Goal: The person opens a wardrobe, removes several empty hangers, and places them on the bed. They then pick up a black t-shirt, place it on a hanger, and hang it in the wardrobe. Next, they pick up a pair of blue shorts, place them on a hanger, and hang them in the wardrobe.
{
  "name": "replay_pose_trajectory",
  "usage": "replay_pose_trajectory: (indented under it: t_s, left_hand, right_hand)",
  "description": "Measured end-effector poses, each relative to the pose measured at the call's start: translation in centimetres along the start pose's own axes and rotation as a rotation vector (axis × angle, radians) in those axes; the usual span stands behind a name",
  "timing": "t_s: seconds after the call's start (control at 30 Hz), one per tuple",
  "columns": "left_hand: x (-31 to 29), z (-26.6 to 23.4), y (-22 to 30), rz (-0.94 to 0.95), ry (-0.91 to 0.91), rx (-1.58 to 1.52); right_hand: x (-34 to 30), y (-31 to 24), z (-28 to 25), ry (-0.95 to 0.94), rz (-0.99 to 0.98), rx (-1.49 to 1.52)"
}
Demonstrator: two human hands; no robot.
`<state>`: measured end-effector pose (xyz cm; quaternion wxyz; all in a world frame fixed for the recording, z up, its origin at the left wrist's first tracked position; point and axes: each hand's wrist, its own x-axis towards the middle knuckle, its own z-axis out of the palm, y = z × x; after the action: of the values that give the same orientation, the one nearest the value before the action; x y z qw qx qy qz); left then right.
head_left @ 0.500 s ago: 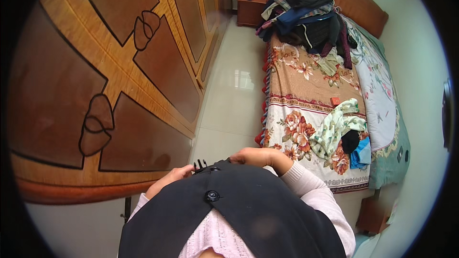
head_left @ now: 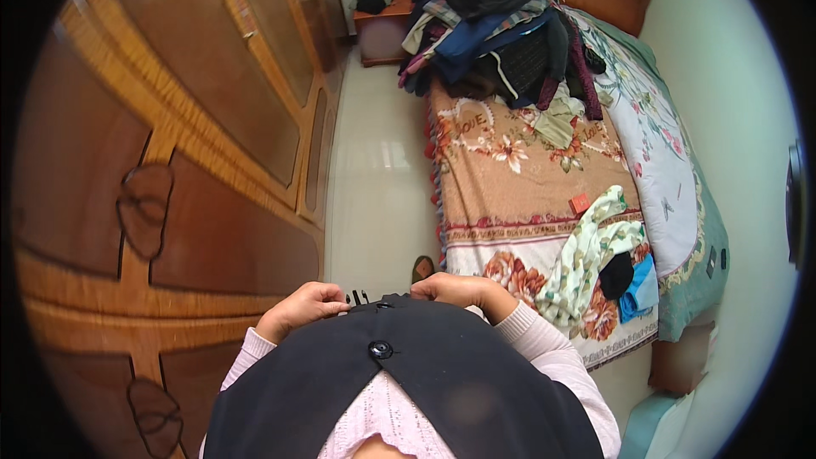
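At my waist, in front of the black buttoned garment [head_left: 476, 357] I wear, both hands are raised. My left hand [head_left: 310, 306] is closed, thumb and fingers pinched beside a black pronged plastic buckle [head_left: 357, 297], which it appears to hold. My right hand [head_left: 463, 289] is also closed, its fingertips tucked at the far edge of the garment next to dark fabric. What it grips is hidden. A short gap with the buckle prongs separates the two hands. A slippered foot [head_left: 422, 269] shows on the floor beyond.
A brown wooden wardrobe [head_left: 229, 221] lines the left. On the right is a bed with a floral cover [head_left: 510, 178], a big clothes pile [head_left: 484, 25], a small red box [head_left: 579, 203], a green-and-white cloth [head_left: 586, 263], and black and blue cloths. A nightstand [head_left: 382, 34] stands at the back.
The view has shifted, so the wardrobe and bed sit further left and the slippered foot has come into sight. My left hand shows more fully; both hands stay closed at the waist.
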<state>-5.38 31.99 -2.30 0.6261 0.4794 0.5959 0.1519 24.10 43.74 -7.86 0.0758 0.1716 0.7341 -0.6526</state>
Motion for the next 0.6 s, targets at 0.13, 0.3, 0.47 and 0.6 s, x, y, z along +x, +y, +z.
replay_pose_trajectory:
  t_s: [0.13, 0.3, 0.47, 0.6]
  left_hand:
    - [7.8, -3.3, 6.2, 0.007, 0.005, 0.077]
    - [16.0, -6.5, 12.1, 0.019, 0.008, 0.029]
    - [22.8, -9.9, 15.3, 0.049, -0.039, 0.07]
    - [27.7, -14.6, 16.8, 0.058, -0.051, 0.043]
  right_hand:
    - [0.2, 0.3, -9.1, 0.026, 0.015, -0.028]
    - [0.9, 1.8, -17.0, 0.029, 0.023, 0.093]
    - [3.3, 4.5, -22.7, 0.13, 0.04, 0.26]
    - [6.9, 4.4, -28.3, 0.267, -0.017, 0.194]
